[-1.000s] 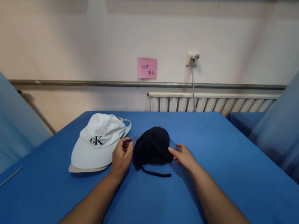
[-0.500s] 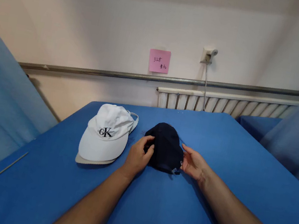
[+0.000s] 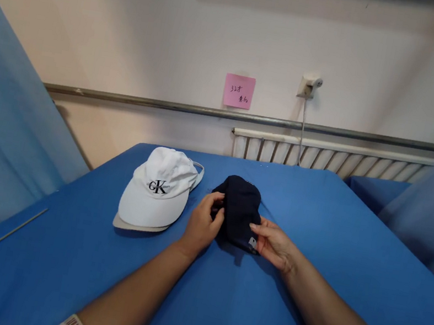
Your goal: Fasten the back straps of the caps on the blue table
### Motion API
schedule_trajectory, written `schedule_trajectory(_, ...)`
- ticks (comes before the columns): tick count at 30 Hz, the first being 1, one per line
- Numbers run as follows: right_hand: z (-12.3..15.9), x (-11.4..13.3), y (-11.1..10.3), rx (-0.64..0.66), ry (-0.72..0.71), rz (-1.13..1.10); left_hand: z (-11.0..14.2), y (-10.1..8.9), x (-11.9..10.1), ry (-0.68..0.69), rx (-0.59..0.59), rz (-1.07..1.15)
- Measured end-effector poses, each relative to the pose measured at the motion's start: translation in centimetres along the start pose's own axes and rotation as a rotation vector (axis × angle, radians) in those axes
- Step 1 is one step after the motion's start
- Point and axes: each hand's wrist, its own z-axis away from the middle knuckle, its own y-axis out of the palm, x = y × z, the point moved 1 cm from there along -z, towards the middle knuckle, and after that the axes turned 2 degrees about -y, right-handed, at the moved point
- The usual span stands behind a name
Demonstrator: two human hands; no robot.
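Note:
A dark navy baseball cap (image 3: 241, 207) is between my two hands on the blue-covered table (image 3: 193, 298). My left hand (image 3: 203, 222) is closed on the cap's left side, its thumb and fingers curled at the fabric. On the lower right edge, near a small pale mark, my right hand (image 3: 273, 243) pinches the cap with the thumb on top and the fingers beneath. To the left sits a white baseball cap (image 3: 156, 191) with black letters on its front, its brim towards me. A beige brim (image 3: 134, 226) shows from under the white one.
A thin stick (image 3: 10, 232) lies near the table's left edge. Behind the table are a radiator (image 3: 327, 158), a metal rail (image 3: 168, 105), a plugged socket (image 3: 307, 87) and a pink note (image 3: 238, 91). Blue curtains (image 3: 4, 102) hang at both sides.
My right hand has moved inward and closed its thumb over the navy cap's edge, which is now folded narrower. My left hand stays at the cap's left side. The view has shifted slightly.

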Motion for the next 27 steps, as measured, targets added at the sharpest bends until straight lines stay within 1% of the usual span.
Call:
schedule_trajectory(2, -0.8, -0.5, -1.0, -0.104, -0.007, -0.007, 0.3, -0.5, -1.0, 0.094, -0.07, -0.003)
schedule_trajectory(3, -1.2, -0.8, -1.5, -0.148, -0.012, -0.002, 0.5, -0.6, -1.5, 0.154, -0.066, -0.015)
schedule_trajectory(5, -1.8, -1.2, -2.3, -0.203, -0.024, 0.01, 1.0, -0.5, -2.5, 0.268, 0.02, -0.047)
schedule_trajectory(8, -2.2, -1.7, -2.7, -0.198, -0.044, 0.021, 1.7, 0.5, -3.3, 0.376, 0.203, -0.11)
schedule_trajectory(10, -2.1, -2.0, -2.6, -0.163, -0.058, 0.035, 1.8, 1.3, -3.3, 0.412, 0.248, -0.155)
schedule_trajectory(12, -1.8, -2.2, -2.3, -0.132, -0.064, 0.049, 1.6, 1.7, -2.8, 0.419, 0.247, -0.202)
schedule_trajectory(15, -1.5, -2.5, -1.7, -0.115, -0.046, 0.066, 1.1, 1.7, -2.1, 0.405, 0.227, -0.236)
schedule_trajectory(17, -1.4, -2.6, -1.7, -0.149, -0.015, 0.103, 0.9, 1.4, -1.8, 0.398, 0.211, -0.239)
schedule_trajectory(18, -1.4, -2.5, -1.8, -0.21, -0.026, 0.144, 0.8, 1.2, -1.6, 0.394, 0.202, -0.242)
schedule_trajectory(19, -1.5, -2.3, -2.0, -0.304, -0.078, 0.202, 0.7, 1.0, -1.5, 0.387, 0.191, -0.248)
schedule_trajectory(20, -1.5, -1.9, -2.1, -0.416, -0.175, 0.277, 0.7, 0.8, -1.3, 0.376, 0.176, -0.256)
schedule_trajectory(21, -1.4, -1.4, -2.3, -0.522, -0.305, 0.366, 0.6, 0.7, -1.2, 0.362, 0.158, -0.265)
schedule_trajectory(22, -1.3, -0.8, -2.3, -0.592, -0.442, 0.463, 0.6, 0.6, -1.0, 0.349, 0.142, -0.273)
schedule_trajectory(23, -1.1, -0.2, -2.2, -0.602, -0.558, 0.562, 0.5, 0.5, -0.8, 0.337, 0.128, -0.279)
schedule_trajectory(24, -0.9, 0.3, -1.9, -0.547, -0.623, 0.66, 0.5, 0.5, -0.6, 0.329, 0.117, -0.281)
schedule_trajectory(25, -0.6, 0.7, -1.5, -0.444, -0.636, 0.753, 0.5, 0.5, -0.5, 0.324, 0.111, -0.279)
schedule_trajectory(27, 0.0, 1.0, -0.7, -0.221, -0.597, 0.899, 0.5, 0.5, -0.2, 0.32, 0.114, -0.263)
